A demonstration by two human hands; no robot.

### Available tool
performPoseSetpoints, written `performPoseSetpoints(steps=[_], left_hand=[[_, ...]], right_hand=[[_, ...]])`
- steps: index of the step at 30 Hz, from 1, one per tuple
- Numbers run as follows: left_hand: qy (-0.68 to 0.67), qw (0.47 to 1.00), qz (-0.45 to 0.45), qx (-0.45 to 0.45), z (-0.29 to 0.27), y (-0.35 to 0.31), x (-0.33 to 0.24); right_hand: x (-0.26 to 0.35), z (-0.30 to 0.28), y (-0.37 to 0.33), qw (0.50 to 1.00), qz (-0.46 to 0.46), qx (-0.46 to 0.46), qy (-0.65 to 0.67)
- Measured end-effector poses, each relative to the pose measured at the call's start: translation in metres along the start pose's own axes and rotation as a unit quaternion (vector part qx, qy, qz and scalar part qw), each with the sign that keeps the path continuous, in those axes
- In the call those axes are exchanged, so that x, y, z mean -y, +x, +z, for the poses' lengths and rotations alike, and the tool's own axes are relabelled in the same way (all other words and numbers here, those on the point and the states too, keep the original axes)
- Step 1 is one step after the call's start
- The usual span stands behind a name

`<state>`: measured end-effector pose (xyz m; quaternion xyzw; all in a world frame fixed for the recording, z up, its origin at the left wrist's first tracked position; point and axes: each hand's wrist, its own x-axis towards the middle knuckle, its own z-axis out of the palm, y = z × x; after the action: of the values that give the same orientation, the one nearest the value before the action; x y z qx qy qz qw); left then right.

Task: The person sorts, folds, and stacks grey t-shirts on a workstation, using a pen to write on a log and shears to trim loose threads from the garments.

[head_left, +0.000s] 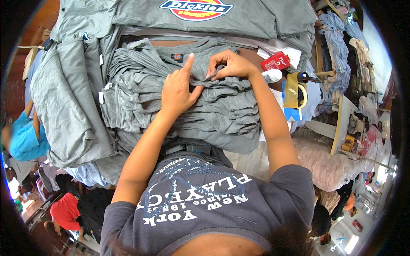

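Grey shirts (136, 100), stacked | right fingers (213, 63) pinch fabric edge (204, 82) | left fingers (187, 67) partly spread | brown tabletop (164, 43) beyond

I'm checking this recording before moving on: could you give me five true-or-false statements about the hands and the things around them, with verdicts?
1. The right hand pinches gray cloth. True.
2. The left hand is balled into a full fist. False: its index finger is stretched out.
3. The red packet lies to the right of both hands. True.
4. The tape roll sits left of the gray pile. False: it is on the right.
5. The person wears a dark gray top with white lettering. True.
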<state>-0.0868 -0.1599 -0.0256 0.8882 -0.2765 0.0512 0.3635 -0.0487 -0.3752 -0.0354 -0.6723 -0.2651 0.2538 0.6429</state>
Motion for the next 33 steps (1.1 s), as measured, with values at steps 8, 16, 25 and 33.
performPoseSetpoints(steps=[8, 16, 25, 33], left_hand=[[0.076, 0.991, 0.112, -0.013, 0.009, -0.003, 0.010], [0.060, 0.990, 0.125, -0.032, 0.009, -0.004, 0.013], [0.082, 0.977, 0.190, 0.050, -0.003, 0.031, 0.006], [-0.043, 0.985, 0.137, 0.097, 0.011, 0.023, 0.016]], right_hand=[[-0.053, -0.030, -0.008, 0.767, 0.145, -0.450, -0.434], [-0.037, -0.021, -0.004, 0.827, 0.111, -0.426, -0.351], [-0.006, -0.013, -0.011, 0.999, -0.001, -0.040, 0.007], [-0.066, -0.042, -0.027, 0.712, 0.152, -0.464, -0.504]])
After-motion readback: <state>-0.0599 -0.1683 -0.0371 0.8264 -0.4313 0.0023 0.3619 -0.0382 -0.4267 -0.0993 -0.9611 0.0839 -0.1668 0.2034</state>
